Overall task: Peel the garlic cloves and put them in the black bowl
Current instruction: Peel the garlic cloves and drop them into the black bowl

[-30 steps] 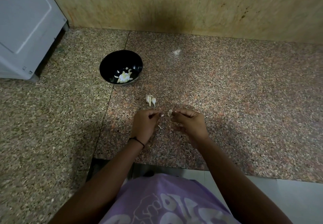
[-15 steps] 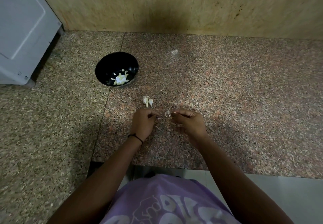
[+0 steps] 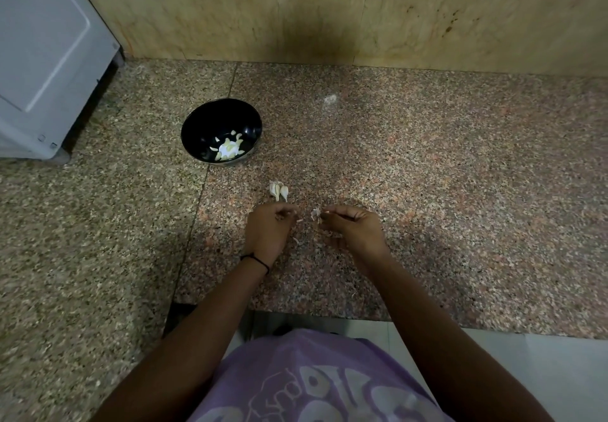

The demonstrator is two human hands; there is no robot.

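Note:
A black bowl (image 3: 197,119) sits on the speckled stone counter at the left of centre and holds several peeled garlic cloves (image 3: 228,151). A small cluster of unpeeled cloves (image 3: 279,190) lies between the bowl and my hands. My left hand (image 3: 268,229) has its fingers curled, and a small pale garlic clove (image 3: 299,221) sticks out at its fingertips. My right hand (image 3: 353,227) pinches a papery white piece of garlic skin (image 3: 316,213) just to the right of that clove. The two hands are a finger's width apart.
A white appliance (image 3: 42,59) stands at the far left on the counter. A beige stone wall (image 3: 329,10) runs along the back. Bits of skin (image 3: 296,240) lie under my hands and one scrap (image 3: 330,99) lies farther back. The counter's front edge (image 3: 329,314) is near my body.
Both hands stay in the same spot over the counter and keep working at the clove between them. The head camera has shifted slightly.

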